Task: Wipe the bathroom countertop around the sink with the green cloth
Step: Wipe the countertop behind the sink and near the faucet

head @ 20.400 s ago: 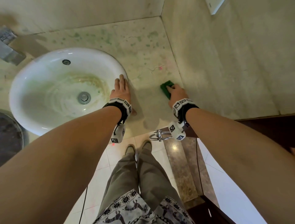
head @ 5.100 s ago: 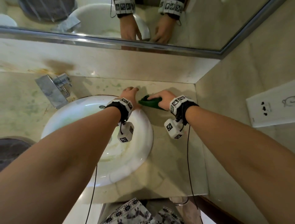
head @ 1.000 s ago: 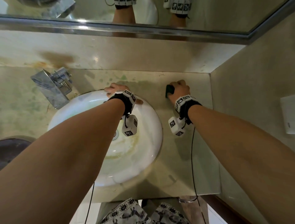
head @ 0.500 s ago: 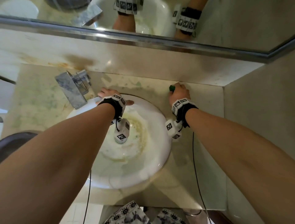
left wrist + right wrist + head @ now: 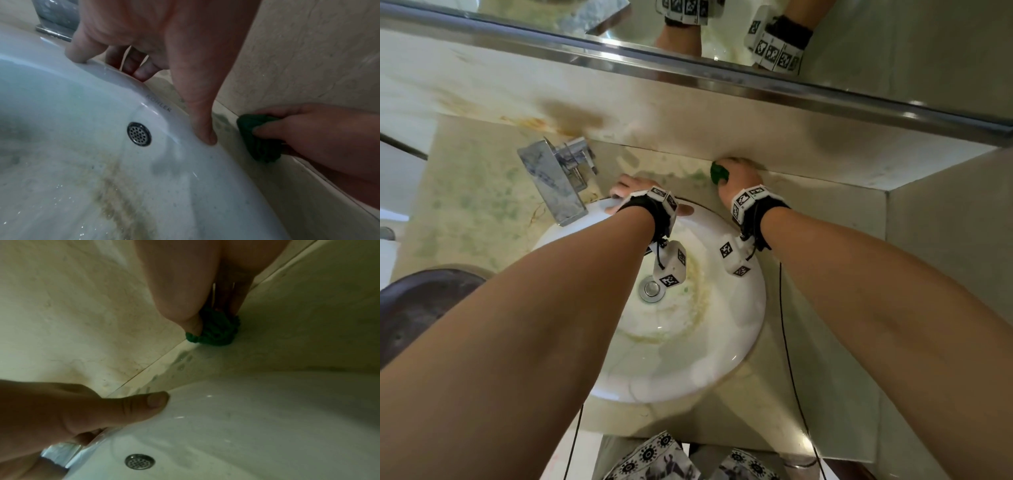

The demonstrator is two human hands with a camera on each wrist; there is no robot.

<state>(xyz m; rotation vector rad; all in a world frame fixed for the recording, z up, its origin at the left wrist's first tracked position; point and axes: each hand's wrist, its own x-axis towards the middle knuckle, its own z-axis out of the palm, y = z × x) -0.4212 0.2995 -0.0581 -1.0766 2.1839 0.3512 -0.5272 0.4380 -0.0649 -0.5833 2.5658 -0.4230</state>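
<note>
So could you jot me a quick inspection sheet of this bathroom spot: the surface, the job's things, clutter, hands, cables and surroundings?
Surface: marble countertop with green blotches and a rusty stain by the back wall.
Job's things: green cloth bunched and pressed where the countertop meets the back wall; white sink with yellowish staining in the bowl.
Clutter: nothing seen.
Hands: right hand grips the cloth; left hand rests on the sink's back rim, fingers and thumb spread.
Cables: thin black cables hang from both wrist cameras.
Surroundings: chrome faucet, mirror above, dark round object at left.
</note>
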